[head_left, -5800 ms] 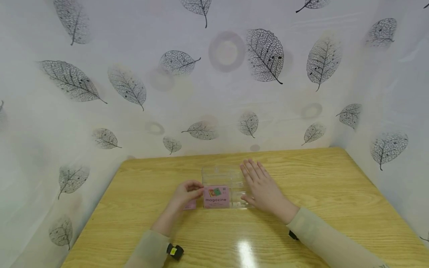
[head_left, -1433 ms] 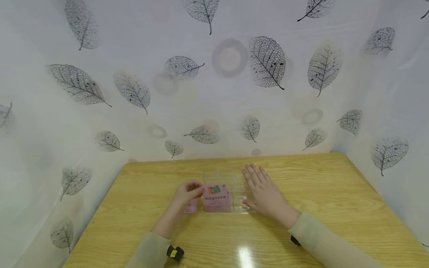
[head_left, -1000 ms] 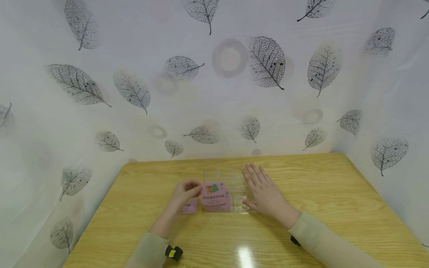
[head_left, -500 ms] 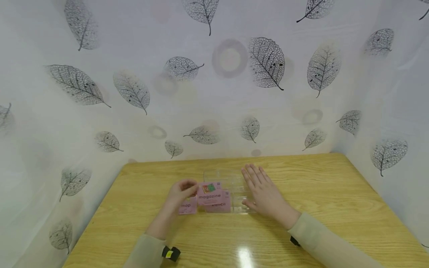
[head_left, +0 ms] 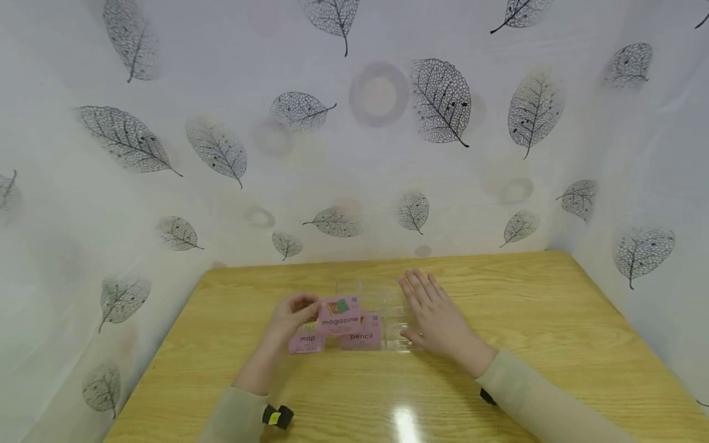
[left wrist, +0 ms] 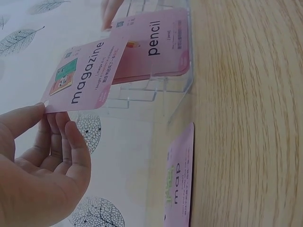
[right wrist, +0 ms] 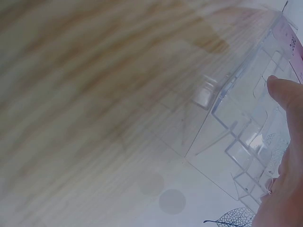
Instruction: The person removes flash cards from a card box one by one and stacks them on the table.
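Between thumb and fingers my left hand [head_left: 290, 319] pinches a pink word card [head_left: 340, 320] reading "magazine", held by its left edge. That magazine card is lifted in front of a clear plastic compartment holder [head_left: 397, 320]. In the holder's left section stands a pink pencil card [head_left: 362, 339], with more cards behind it in the left wrist view. A pink map card [left wrist: 178, 182] lies on the table left of the holder, under my left hand. My right hand [head_left: 441, 320] rests with straight fingers along the holder's right side; the right wrist view shows its thumb [right wrist: 284, 90] against the clear wall.
The wooden table [head_left: 476, 283] reaches back to a white leaf-printed curtain [head_left: 354, 154], which also rises on the left and right. The holder's right compartments [right wrist: 246, 151] are see-through plastic.
My left hand has drawn the magazine card up and left out of the holder, uncovering the pencil card behind it. More of the map card shows. The right hand has stayed in place.
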Motion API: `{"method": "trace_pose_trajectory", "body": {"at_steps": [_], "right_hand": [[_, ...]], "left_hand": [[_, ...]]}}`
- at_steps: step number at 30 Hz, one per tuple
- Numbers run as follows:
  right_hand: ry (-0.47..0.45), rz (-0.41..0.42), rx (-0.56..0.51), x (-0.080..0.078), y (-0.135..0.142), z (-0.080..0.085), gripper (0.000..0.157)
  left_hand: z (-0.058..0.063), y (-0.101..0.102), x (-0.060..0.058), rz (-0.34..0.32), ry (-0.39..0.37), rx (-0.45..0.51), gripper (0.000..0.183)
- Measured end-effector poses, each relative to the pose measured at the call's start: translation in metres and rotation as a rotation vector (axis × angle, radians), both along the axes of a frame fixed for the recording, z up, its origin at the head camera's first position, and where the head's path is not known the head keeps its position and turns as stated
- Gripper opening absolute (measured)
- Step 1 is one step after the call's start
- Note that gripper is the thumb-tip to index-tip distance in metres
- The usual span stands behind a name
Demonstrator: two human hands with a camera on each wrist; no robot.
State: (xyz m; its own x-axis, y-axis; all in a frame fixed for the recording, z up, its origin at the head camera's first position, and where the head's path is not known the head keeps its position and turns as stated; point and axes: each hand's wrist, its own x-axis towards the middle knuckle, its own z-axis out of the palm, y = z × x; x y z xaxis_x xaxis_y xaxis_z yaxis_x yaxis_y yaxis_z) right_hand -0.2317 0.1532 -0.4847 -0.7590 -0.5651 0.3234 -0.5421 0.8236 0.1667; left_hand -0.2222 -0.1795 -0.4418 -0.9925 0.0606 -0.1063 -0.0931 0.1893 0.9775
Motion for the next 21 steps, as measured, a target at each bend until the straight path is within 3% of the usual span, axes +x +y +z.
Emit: {"method": "trace_pose_trajectory", "body": {"at_steps": [21], "right_hand": [[0.013,-0.006,0.010,0.001,0.000,0.001,0.110]], "left_hand": [[0.005,-0.014,0.004,0.028,0.017,-0.032,0.018]]}}
